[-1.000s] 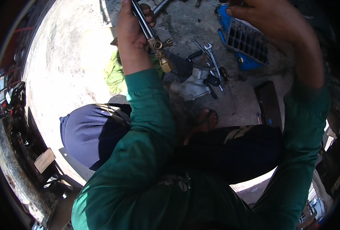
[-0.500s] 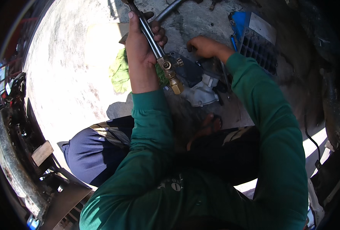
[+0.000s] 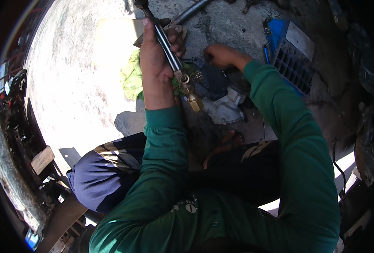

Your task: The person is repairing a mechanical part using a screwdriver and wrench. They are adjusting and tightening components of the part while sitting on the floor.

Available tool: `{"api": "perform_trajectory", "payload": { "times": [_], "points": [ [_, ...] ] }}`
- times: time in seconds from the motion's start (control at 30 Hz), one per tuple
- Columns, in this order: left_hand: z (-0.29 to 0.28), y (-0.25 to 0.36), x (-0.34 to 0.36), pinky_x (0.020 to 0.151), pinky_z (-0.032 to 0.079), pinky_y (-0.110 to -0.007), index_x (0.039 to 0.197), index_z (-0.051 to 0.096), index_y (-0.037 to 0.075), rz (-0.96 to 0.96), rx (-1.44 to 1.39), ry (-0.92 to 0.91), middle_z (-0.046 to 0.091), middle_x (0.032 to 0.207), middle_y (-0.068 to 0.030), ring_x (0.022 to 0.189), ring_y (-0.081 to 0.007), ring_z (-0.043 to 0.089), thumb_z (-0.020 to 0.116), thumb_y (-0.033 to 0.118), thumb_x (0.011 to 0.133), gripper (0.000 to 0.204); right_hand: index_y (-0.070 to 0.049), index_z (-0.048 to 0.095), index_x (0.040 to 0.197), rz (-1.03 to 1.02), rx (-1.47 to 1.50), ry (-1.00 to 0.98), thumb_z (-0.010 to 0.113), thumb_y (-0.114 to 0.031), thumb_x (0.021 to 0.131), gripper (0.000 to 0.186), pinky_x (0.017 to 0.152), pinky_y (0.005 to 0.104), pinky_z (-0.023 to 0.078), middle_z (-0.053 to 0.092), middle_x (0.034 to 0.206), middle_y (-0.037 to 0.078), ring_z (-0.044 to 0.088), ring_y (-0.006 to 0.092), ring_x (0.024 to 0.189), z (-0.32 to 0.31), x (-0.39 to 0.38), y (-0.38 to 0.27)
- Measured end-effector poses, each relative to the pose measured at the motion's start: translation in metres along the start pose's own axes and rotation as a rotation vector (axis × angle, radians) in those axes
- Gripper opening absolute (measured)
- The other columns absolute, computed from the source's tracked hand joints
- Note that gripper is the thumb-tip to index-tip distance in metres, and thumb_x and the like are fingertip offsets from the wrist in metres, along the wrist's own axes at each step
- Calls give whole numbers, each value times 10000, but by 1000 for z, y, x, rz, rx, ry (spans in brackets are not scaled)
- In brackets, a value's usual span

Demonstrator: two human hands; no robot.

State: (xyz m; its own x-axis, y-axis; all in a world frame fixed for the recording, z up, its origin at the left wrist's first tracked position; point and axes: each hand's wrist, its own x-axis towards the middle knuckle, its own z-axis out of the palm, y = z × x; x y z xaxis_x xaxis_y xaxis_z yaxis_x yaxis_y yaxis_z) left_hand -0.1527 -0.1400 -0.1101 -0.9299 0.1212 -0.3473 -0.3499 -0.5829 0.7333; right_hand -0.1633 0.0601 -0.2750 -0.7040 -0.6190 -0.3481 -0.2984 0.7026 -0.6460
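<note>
My left hand [image 3: 156,59] is wrapped round a chrome tube with brass fittings [image 3: 167,44] that looks like a gas torch, its thumb laid along the tube. The tube slants, with a brass hex nut at its near end. To the right, my right hand [image 3: 224,55] is closed, fingers curled down over a dark flat piece [image 3: 212,75] on the floor; what they hold, if anything, is hidden. Just nearer lies a grey cast-metal housing [image 3: 225,109]. A yellow-green cloth [image 3: 132,78] lies beside and partly behind my left wrist.
A compartment box [image 3: 294,65] with blue items at its edge lies at the right. A bent metal pipe [image 3: 192,10] is on the concrete at the far side. Rusty metal parts [image 3: 16,168] and a wooden block [image 3: 42,160] stand at the left.
The view has shifted slightly. My right hand has moved a little left relative to the compartment box, its fingers still curled. The left hand keeps its grip on the torch-like tube.
</note>
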Motion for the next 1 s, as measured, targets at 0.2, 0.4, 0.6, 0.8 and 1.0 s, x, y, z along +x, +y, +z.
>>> {"api": "perform_trajectory", "payload": {
  "times": [0.2, 0.4, 0.6, 0.8, 1.0],
  "points": [
    [-5, 7, 5, 474, 388, -270, 1185, 512, 37, 37, -2, -2, 476, 718, -59, 549, -129, 427, 485, 595, 1027, 581, 25, 649, 1093, 273, 919, -47, 640, -93, 948, 187, 692, 396, 634, 718, 984, 159, 739, 257, 838, -58, -28, 26],
    [1, 7, 4, 478, 380, -263, 1186, 503, 30, 62, -24, -15, 470, 718, -57, 551, -130, 425, 467, 584, 1038, 575, 47, 613, 1187, 252, 1129, -104, 631, -96, 957, 271, 788, 431, 624, 710, 1025, 180, 726, 277, 893, -66, -51, 28],
    [15, 6, 0, 475, 369, -259, 1184, 495, 19, 74, -17, -48, 457, 717, -58, 553, -127, 414, 476, 576, 1038, 576, 55, 612, 1205, 249, 1168, -97, 610, -87, 964, 279, 818, 442, 618, 704, 1053, 189, 723, 292, 913, -75, -70, 27],
    [17, 5, 3, 471, 362, -263, 1176, 493, 17, 56, -51, -65, 458, 726, -61, 551, -132, 413, 458, 571, 1046, 570, 49, 612, 1210, 279, 1089, -57, 552, -82, 977, 274, 800, 410, 623, 703, 1039, 169, 723, 263, 910, -82, -82, 18],
    [17, 6, 6, 491, 381, -263, 1196, 487, 13, 85, -18, -104, 452, 745, -66, 578, -141, 422, 478, 580, 1036, 589, 15, 621, 1199, 311, 974, 125, 524, -108, 982, 267, 747, 365, 598, 699, 1017, 138, 699, 213, 854, -94, -97, 32]
  ]
}}
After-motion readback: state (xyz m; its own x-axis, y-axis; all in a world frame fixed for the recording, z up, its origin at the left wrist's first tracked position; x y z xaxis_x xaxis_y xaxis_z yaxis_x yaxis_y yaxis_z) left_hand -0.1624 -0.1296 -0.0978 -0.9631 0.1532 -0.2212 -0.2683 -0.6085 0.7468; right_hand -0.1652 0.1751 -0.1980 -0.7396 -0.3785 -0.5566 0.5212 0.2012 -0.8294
